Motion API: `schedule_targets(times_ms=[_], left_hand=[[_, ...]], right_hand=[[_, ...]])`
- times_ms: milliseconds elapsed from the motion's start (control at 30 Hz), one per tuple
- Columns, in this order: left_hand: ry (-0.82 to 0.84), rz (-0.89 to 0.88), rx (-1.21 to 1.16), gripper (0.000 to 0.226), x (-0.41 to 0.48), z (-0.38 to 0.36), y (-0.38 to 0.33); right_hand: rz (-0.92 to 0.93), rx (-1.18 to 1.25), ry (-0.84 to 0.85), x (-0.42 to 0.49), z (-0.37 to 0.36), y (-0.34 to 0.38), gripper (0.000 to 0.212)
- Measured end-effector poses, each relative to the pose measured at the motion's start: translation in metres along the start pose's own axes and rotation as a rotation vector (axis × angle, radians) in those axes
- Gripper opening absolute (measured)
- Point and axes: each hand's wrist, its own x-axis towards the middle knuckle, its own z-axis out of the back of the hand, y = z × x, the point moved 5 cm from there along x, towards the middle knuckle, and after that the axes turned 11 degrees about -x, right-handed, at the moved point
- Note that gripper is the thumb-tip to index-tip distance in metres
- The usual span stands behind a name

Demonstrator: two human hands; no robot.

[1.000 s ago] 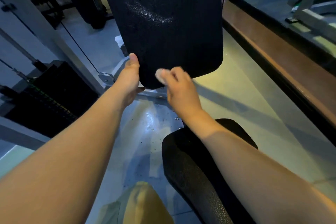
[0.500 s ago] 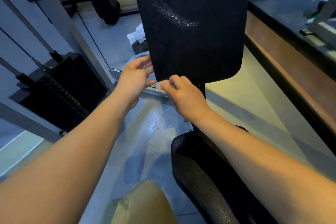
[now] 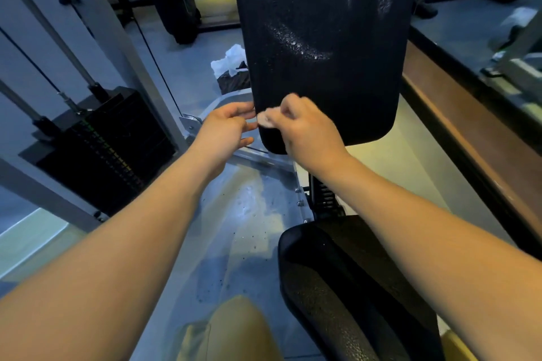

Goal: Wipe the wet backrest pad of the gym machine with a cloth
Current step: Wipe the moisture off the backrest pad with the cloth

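Head view, looking down past both forearms.

- Backrest pad (image 3: 322, 53): a tall black slab with rounded lower corners, standing near upright on the machine. The cover is grained and matt, likely vinyl over foam. Water droplets (image 3: 299, 44) bead in a curved band across the middle and speckle the top. The lower part looks duller and drier.
- Cloth (image 3: 265, 119): a small pale wad, bunched rather than spread, lying against the pad's lower left edge. Judging by its size, it covers little with each pass.
- Right hand (image 3: 308, 132): fingers curled, pinching the cloth and holding it to the pad face. The wrist is raised, probably so that pressure goes through the fingertips.
- Left hand (image 3: 225, 129): fingers loose and slightly spread, holding nothing, just beside the pad's left edge. The fingertips are close to the cloth. I cannot tell whether they touch the pad. They are likely placed to steady it or to take over the wad.
- Seat pad (image 3: 337, 287): below right, black with a pebbled skin and a rounded front.
- Base plate (image 3: 249, 214): grey painted metal between the arms, spotted with wet marks.
- Weight stack (image 3: 108, 149): to the left, dark flat plates on steel guide rods.
- Crumpled white sheet (image 3: 231, 63): on the floor behind the pad.

Judgement: this is the wiping step, low on the pad, and the beaded band above is not yet reached.
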Motion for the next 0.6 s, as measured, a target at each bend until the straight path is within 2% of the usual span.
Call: schedule_targets(times_ms=[67,133,200,300,400,433,500,600], left_hand=[[0.001,0.001,-0.002,0.048,-0.001,-0.001,0.0],[0.008,-0.001,0.008,0.05,-0.002,-0.002,0.001],[0.016,-0.002,0.009,0.051,-0.002,-0.001,0.004],[0.013,-0.002,-0.001,0.054,0.001,0.002,0.008],[0.01,0.007,-0.001,0.058,0.001,0.001,0.008],[0.009,0.008,0.002,0.059,0.0,0.001,0.008],[0.014,0.003,0.013,0.061,0.0,0.0,0.008],[0.012,0.008,0.008,0.064,-0.001,0.0,0.01]], right_hand=[[-0.092,0.044,-0.17,0.034,0.025,-0.012,0.037],[-0.167,0.018,-0.231,0.061,0.037,-0.019,0.038],[-0.152,-0.028,-0.197,0.061,0.028,-0.013,0.034],[0.011,-0.03,-0.017,0.01,-0.008,0.003,0.03],[0.123,-0.042,0.152,-0.039,-0.028,0.006,0.044],[0.116,-0.025,0.151,-0.038,-0.025,0.002,0.042],[0.03,0.0,0.069,-0.015,-0.009,-0.008,0.033],[-0.127,0.032,-0.115,0.026,0.016,-0.021,0.04]])
